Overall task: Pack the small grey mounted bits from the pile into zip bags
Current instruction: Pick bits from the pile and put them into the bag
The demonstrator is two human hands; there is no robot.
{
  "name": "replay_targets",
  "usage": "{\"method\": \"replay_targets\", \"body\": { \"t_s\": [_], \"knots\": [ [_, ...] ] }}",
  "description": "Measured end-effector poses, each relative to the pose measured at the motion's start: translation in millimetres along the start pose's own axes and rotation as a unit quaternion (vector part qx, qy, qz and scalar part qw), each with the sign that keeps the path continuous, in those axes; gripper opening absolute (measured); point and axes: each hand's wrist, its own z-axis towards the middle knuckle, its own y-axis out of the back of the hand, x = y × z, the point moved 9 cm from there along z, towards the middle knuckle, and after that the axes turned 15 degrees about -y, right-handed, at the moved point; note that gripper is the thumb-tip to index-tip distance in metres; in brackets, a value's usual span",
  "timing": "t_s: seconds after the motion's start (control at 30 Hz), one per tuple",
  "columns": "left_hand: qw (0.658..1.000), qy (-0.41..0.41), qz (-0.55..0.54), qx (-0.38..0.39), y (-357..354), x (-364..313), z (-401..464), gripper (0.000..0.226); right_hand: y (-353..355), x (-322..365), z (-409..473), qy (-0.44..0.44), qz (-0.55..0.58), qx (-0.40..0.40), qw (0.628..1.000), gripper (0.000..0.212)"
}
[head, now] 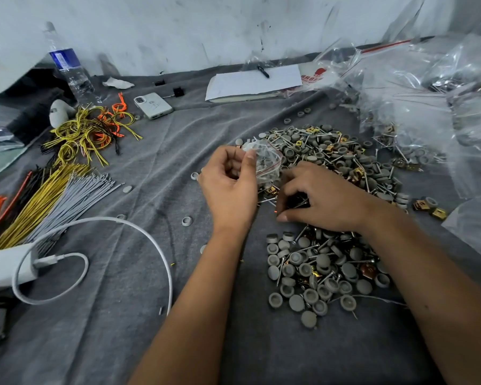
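A big pile of small grey bits [325, 162], mixed with screws and brass clips, spreads over the grey cloth [139, 315] from the middle toward the near right. My left hand [228, 187] pinches a small clear zip bag [265, 162] with a red seal line, held above the pile's left edge; grey bits show inside it. Just right of the bag, my right hand [320, 198] lies on the pile with its fingers curled down into the pieces; what they hold is hidden.
Heaps of clear zip bags [428, 107], some filled, lie at the right. Bundles of yellow, grey and orange wires [53, 195] lie at the left. A white charger and cable [89, 245], a phone [153, 105], a water bottle [67, 68] and a notebook [254, 83] are also on the cloth.
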Motion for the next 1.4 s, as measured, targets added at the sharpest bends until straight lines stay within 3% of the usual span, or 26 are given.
{"method": "replay_targets", "body": {
  "t_s": [0.13,0.3,0.4,0.5,0.63,0.73,0.9,1.03,1.17,1.4],
  "knots": [
    [1.000,0.000,0.001,0.000,0,1,-1,0.022,1,-3,1,-0.026,-0.012,-0.005,1.000,0.017],
    [1.000,-0.003,0.007,0.005,0,0,-1,0.024,-5,4,-1,-0.002,-0.007,0.021,1.000,0.011],
    [1.000,-0.003,0.012,0.009,-1,0,-1,0.023,-2,7,0,0.008,0.022,-0.004,1.000,0.007],
    [1.000,-0.001,0.011,0.006,0,0,-1,0.022,21,6,-3,0.013,0.131,-0.090,0.987,0.007],
    [1.000,-0.002,0.006,0.012,-1,-1,-1,0.022,53,-4,-16,0.021,0.267,-0.230,0.936,0.021],
    [0.999,-0.018,0.014,0.035,-5,-5,-3,0.021,67,-8,-25,0.019,0.301,-0.322,0.898,0.017],
    [0.995,-0.045,0.015,0.085,-15,-15,-5,0.018,71,-10,-36,0.015,0.323,-0.387,0.864,0.011],
    [0.992,-0.063,0.021,0.106,-18,-18,-6,0.017,72,-8,-38,0.021,0.291,-0.403,0.868,0.012],
    [0.994,-0.052,0.016,0.099,-17,-17,-6,0.016,62,1,-26,0.032,0.240,-0.341,0.909,0.012],
    [0.997,-0.027,0.021,0.068,-11,-12,-4,0.017,68,-13,-27,0.004,0.261,-0.355,0.898,0.014]
  ]
}}
